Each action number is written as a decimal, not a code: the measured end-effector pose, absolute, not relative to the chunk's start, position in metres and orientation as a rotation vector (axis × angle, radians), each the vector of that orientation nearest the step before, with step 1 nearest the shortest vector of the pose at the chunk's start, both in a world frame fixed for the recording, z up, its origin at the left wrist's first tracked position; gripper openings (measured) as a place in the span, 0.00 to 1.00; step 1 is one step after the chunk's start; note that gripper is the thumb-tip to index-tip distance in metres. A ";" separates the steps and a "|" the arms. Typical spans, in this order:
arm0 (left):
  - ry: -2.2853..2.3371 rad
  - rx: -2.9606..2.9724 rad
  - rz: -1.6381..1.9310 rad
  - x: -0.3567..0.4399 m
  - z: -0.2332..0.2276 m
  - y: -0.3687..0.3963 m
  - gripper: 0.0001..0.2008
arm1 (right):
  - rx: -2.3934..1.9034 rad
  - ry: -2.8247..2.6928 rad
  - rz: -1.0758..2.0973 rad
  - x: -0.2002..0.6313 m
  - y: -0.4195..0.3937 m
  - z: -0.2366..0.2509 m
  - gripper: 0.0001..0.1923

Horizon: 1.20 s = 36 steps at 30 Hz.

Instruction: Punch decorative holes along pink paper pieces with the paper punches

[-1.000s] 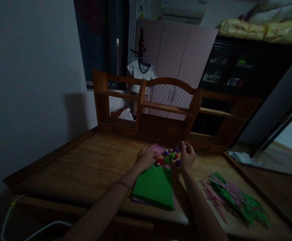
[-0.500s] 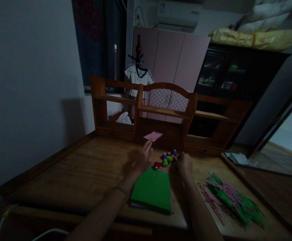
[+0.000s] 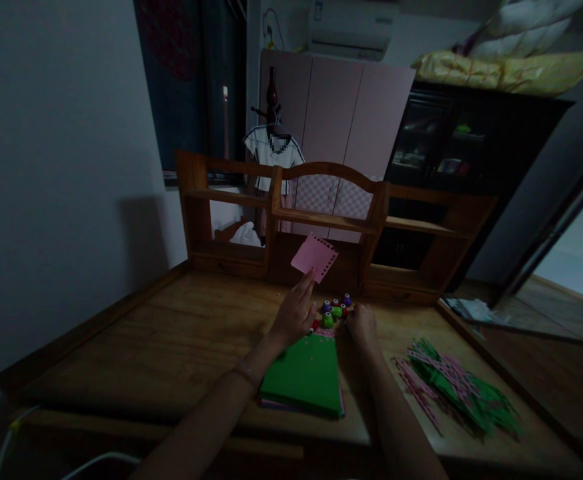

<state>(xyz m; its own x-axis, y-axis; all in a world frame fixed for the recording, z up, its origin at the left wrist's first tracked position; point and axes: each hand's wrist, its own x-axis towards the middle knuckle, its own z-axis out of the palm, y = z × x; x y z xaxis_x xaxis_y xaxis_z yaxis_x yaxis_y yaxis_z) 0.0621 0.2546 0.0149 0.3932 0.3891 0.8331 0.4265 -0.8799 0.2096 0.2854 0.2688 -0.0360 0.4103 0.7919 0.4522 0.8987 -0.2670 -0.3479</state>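
Observation:
My left hand [image 3: 296, 310] pinches a pink sheet of paper [image 3: 314, 257] between its fingers and holds it up above the table. A row of small punched holes runs along the paper's edges. My right hand [image 3: 362, 323] is closed at table level, and its fingers hide what they hold. Between the hands stand several small craft punches, red, green and purple with white round tops, among them a green craft punch [image 3: 327, 320]. In front of them lies a stack of green paper [image 3: 301, 377], with pink paper bits [image 3: 326, 331] at its far edge.
A heap of pink and green paper strips [image 3: 451, 383] lies right of my right forearm. A wooden shelf unit [image 3: 331, 217] stands along the table's far edge. The wooden table [image 3: 186, 333] meets a wall at the left.
My left hand has raised the pink paper and turned its face more toward me. My right hand has shifted slightly left and stays closed beside the punches.

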 end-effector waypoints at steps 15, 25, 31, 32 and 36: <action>-0.744 -2.856 -1.175 0.069 -0.012 0.268 0.32 | -1.079 -1.169 0.674 0.248 0.258 -0.002 0.23; -0.890 -2.864 -1.507 0.066 -0.016 0.278 0.21 | -1.080 -1.068 0.814 0.247 0.264 -0.005 0.25; -0.738 -2.932 -1.445 0.066 -0.003 0.261 0.22 | -1.186 -1.078 0.798 0.247 0.260 -0.003 0.24; -0.743 -2.918 -1.484 0.066 -0.001 0.258 0.22 | -1.199 -1.088 0.767 0.248 0.259 -0.002 0.23; -1.000 -2.697 -1.969 0.070 0.000 0.262 0.16 | -1.195 -1.114 0.676 0.248 0.253 0.004 0.22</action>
<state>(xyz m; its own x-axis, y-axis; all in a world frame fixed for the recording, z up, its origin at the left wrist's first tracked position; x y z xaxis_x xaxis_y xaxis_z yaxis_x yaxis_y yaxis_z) 0.0699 0.2618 0.0000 0.2209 0.6214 0.7517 0.2400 -0.7817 0.5756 0.2478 0.2530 0.0044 0.3504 0.8844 0.3083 0.1341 0.2784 -0.9511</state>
